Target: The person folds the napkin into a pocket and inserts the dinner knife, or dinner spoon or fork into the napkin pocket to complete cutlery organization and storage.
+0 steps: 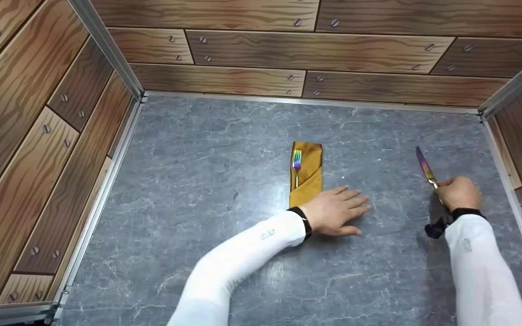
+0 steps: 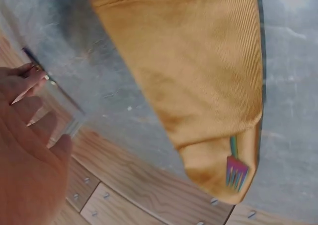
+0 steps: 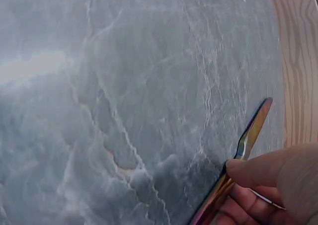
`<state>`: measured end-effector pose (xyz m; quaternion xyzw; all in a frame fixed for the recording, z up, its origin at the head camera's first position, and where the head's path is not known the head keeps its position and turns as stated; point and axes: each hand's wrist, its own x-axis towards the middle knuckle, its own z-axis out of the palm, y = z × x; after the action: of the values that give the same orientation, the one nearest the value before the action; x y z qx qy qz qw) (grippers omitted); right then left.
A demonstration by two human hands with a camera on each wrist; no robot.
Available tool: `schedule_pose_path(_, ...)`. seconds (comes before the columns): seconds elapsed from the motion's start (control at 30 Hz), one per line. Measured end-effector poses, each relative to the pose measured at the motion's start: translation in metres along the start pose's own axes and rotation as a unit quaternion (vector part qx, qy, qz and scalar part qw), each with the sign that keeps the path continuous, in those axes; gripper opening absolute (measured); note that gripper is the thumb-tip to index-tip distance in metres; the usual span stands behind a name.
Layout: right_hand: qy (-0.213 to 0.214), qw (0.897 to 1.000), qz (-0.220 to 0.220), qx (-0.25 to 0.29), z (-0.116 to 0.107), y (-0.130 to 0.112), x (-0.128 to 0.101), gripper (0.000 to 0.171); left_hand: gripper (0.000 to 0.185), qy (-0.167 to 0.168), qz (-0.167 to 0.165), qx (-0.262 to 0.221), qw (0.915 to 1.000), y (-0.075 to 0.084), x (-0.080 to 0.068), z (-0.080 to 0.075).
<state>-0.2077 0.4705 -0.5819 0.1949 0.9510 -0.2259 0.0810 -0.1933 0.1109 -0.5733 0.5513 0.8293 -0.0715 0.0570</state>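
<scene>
Grey marbled desk (image 1: 206, 190), boxed in by wood-plank-print walls (image 1: 30, 136) on three sides. Your right hand (image 1: 459, 193) grips an iridescent knife (image 1: 425, 168) by the handle, fingers curled round it; the blade points up and away from you, tilted slightly left, tip off the desk. Right wrist view shows the same: thumb and fingers (image 3: 258, 173) pinching the knife (image 3: 251, 135) low on the handle, blade angled toward the far right wall.

Your left hand (image 1: 337, 210) lies flat on the desk, fingers straight and spread, holding nothing. It sits just right of the near end of the mustard folded napkin (image 1: 306, 174); the wrist is touching or nearly touching the napkin's bottom corner, can't tell which.

Napkin's long axis runs straight away from you, near-to-far. A rainbow fork (image 1: 296, 165) is tucked in its pocket, tines up at the far end, parallel to that axis. Left wrist view confirms fork (image 2: 236, 173) poking out of napkin (image 2: 198, 76).

Key relation: napkin lies left of the knife, well apart, with the left hand between them. Left hand is much nearer the napkin.
</scene>
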Motion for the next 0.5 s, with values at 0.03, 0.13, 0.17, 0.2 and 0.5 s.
schedule_pose_path(0.03, 0.000, 1.000, -0.001, 0.001, 0.000, -0.002, 0.000, 0.035, 0.076, 0.002, 0.002, 0.000, 1.0000, 0.001, 0.002, 0.003)
schedule_pose_path(0.13, -0.013, 1.000, -0.005, 0.009, 0.002, -0.012, 0.000, 0.034, 0.076, 0.007, 0.005, 0.003, 1.0000, 0.003, 0.007, 0.010)
schedule_pose_path(0.17, -0.016, 1.000, -0.009, 0.009, 0.003, -0.015, 0.001, 0.033, 0.076, 0.004, 0.004, 0.002, 1.0000, 0.004, 0.008, 0.011)
schedule_pose_path(0.2, -0.022, 1.000, -0.013, 0.009, 0.004, -0.020, 0.001, 0.032, 0.076, 0.001, 0.002, -0.001, 1.0000, 0.005, 0.009, 0.013)
schedule_pose_path(0.5, -0.079, 0.995, -0.052, 0.014, 0.018, -0.061, 0.005, 0.026, 0.076, -0.013, -0.021, -0.029, 0.9993, 0.009, 0.013, 0.021)
